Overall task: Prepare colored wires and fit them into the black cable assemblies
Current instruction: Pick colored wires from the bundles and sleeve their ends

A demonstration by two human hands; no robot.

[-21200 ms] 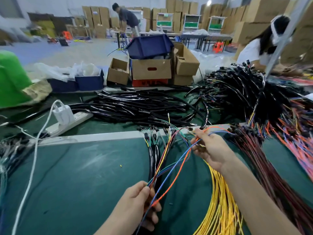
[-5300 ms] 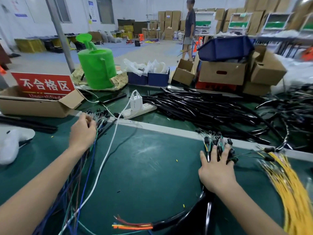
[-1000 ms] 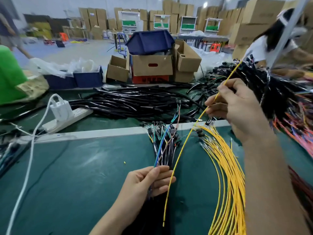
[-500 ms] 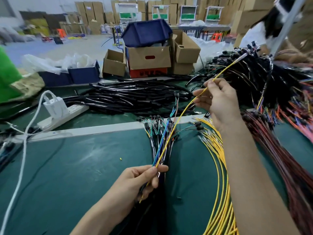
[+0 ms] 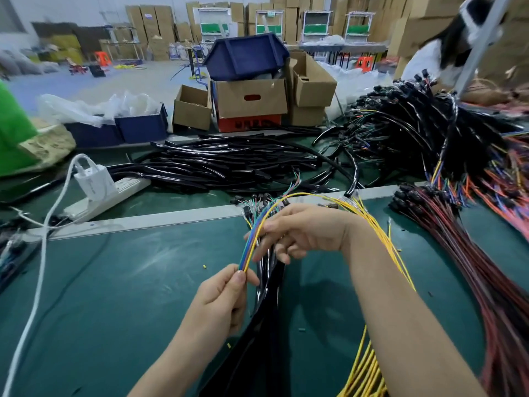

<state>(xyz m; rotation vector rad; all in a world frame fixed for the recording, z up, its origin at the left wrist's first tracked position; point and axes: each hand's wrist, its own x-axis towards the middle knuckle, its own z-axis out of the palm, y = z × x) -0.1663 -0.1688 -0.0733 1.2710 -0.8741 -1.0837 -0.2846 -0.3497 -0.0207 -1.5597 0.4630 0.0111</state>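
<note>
Colored wires [image 5: 252,242] rise from left hand [image 5: 220,302] beside right hand [image 5: 303,230].

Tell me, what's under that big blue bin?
A cardboard box, itself sitting on a red crate. The blue bin covers the box's opening, so its contents are mostly hidden.

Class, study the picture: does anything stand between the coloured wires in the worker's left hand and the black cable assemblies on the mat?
Nothing visible does. The left hand pinches the coloured wires right beside the black cable assemblies; only the right hand, also on the wires, reaches across those cables.
</note>
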